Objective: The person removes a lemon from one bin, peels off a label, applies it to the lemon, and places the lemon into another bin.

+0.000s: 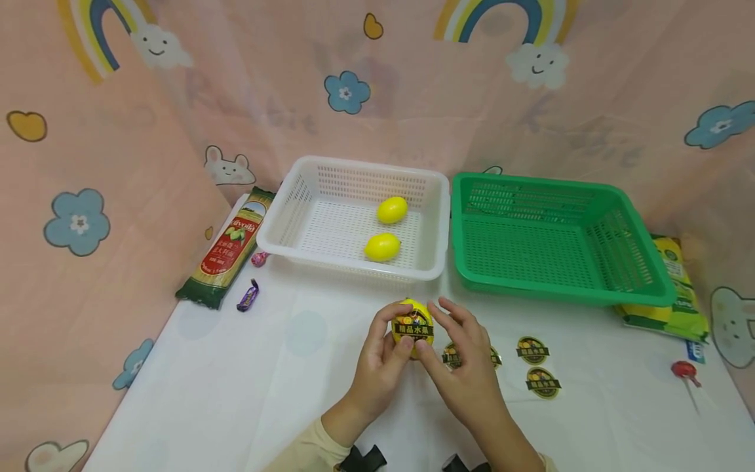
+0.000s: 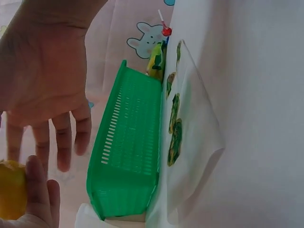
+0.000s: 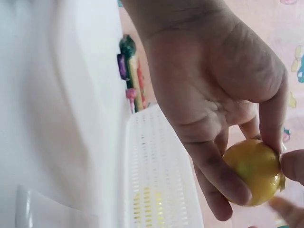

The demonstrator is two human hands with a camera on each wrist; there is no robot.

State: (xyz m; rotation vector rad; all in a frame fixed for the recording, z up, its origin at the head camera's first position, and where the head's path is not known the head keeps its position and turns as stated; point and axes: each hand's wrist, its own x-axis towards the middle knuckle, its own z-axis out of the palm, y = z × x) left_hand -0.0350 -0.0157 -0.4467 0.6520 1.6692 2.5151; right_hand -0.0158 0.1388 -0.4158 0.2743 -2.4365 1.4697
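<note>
The lemon (image 1: pixel 414 326) sits pinched in the left hand (image 1: pixel 377 370), touched by the straight-fingered right hand (image 1: pixel 470 370).

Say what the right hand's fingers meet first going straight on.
Probably the white basket, near its right front corner: the right hand's fingers point past the lemon toward it in the head view. Height is unclear, so they might clear the rim.

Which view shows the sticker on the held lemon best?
Head: the sticker faces the camera, its printed band visible. Left wrist shows the lemon cut off at the frame edge, no sticker face. Right wrist shows the lemon's plain yellow side, with at most a sliver of sticker edge.
</note>
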